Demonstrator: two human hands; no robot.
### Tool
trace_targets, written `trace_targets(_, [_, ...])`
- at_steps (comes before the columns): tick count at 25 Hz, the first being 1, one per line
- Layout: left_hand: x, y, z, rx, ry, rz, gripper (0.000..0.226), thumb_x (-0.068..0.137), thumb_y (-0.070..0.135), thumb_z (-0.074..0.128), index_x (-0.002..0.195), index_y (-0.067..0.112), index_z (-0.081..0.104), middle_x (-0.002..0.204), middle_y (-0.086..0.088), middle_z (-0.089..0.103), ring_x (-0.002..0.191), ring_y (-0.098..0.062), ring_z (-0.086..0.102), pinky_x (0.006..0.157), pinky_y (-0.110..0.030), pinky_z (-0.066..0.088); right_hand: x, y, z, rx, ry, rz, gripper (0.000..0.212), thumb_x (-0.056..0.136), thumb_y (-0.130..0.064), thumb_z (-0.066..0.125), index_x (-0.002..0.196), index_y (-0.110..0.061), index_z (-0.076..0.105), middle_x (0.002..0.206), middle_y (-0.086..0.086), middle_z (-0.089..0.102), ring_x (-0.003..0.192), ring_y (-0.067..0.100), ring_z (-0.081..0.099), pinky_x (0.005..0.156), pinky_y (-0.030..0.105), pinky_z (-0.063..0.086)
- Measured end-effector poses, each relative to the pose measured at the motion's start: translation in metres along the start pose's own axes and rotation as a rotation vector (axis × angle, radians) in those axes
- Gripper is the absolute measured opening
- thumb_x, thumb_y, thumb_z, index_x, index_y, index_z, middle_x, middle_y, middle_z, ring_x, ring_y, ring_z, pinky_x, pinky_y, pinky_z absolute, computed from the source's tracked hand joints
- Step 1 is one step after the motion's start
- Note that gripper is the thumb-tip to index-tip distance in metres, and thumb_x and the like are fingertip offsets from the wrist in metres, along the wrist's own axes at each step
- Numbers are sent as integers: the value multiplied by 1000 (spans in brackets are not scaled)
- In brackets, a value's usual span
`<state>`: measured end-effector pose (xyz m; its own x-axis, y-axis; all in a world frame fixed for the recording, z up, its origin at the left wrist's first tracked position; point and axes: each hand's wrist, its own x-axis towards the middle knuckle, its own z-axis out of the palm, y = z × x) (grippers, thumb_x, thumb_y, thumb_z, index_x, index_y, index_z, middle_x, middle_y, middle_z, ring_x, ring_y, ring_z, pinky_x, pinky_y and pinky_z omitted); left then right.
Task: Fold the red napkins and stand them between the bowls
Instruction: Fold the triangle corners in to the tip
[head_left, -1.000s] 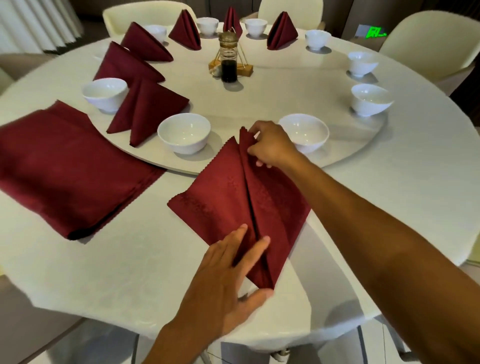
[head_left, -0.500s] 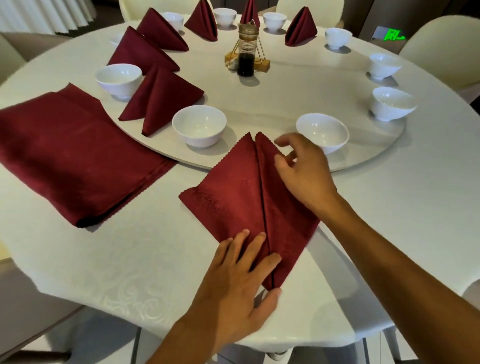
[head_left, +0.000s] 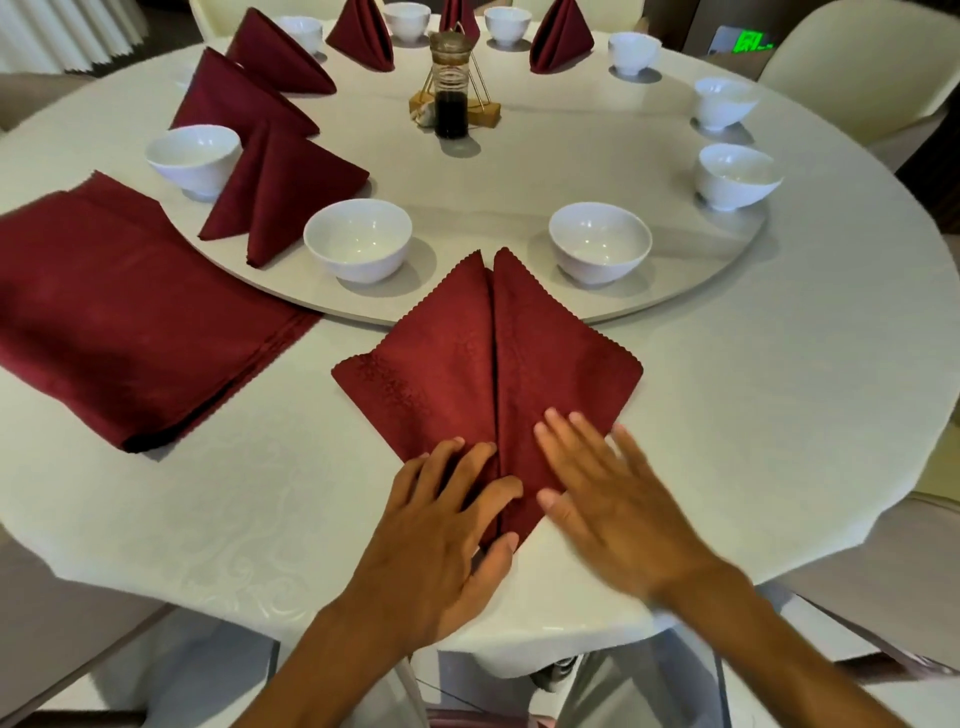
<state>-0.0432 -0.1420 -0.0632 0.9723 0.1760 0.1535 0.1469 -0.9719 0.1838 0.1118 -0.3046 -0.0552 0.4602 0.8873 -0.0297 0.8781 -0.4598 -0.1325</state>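
White-clothed table (head_left: 779, 415): both hands' fingers (head_left: 457, 467) flat, spread on napkin (head_left: 467, 364); bowls (head_left: 357, 244) flank tip.

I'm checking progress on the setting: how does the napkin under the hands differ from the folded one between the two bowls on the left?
The napkin under the hands lies flat, a kite with a centre seam; the standing napkin is raised into a tent. The first sits on the tablecloth, overlapping the turntable rim; the second sits on the turntable. Both are dark red.
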Motion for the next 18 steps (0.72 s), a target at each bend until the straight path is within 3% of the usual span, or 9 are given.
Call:
trace_targets(2, [0,1,-2,-16,3,-5,37,93,50,44,126,36,51,152,4,37,139,-26,34,110,-45,32,14,43,-9,-58,38,97,74,95,-59,-11,157,-23,6,163,-8,-1,151,14,0,120,39,-5])
trace_targets(5, [0,3,-2,-25,17,5,37,93,49,45,126,35,51,159,9,28,140,-27,35,109,-47,34,24,60,-23,-128,30,194,76,92,-57,-8,158,-21,6,165,-6,1,151,12,-4,121,38,-5])
trace_targets(7, [1,3,-1,-19,24,11,38,92,49,45,127,35,52,159,10,29,140,-28,35,108,-47,34,15,23,-25,-73,73,102,69,97,-53,-1,157,-21,11,164,-4,3,151,14,-4,121,39,-3])
trace_targets(11, [4,0,-3,-4,26,27,40,91,52,46,128,36,51,156,11,35,138,-26,37,105,-44,34,-9,-16,-12,-7,-27,-144,63,102,-54,-2,157,-25,7,163,-8,-1,151,11,-4,119,38,-3])
trace_targets(14, [6,-1,-5,-8,28,37,40,88,52,50,124,35,51,154,10,39,134,-26,41,101,-44,36,8,36,-11,-68,27,14,69,99,-57,-3,157,-23,14,163,-7,9,151,16,10,120,37,0])
trace_targets(16, [6,0,-5,-21,31,30,40,87,51,51,123,35,52,154,9,39,134,-26,41,102,-44,37,16,64,-22,-101,23,137,77,94,-62,-7,157,-22,13,163,-7,9,151,13,5,121,35,-1])
trace_targets(18, [6,0,-4,-28,32,32,40,88,51,50,124,35,52,155,10,38,135,-26,40,102,-44,36,17,54,-28,-185,46,168,76,96,-58,-3,155,-17,22,163,-2,18,151,16,10,121,37,5])
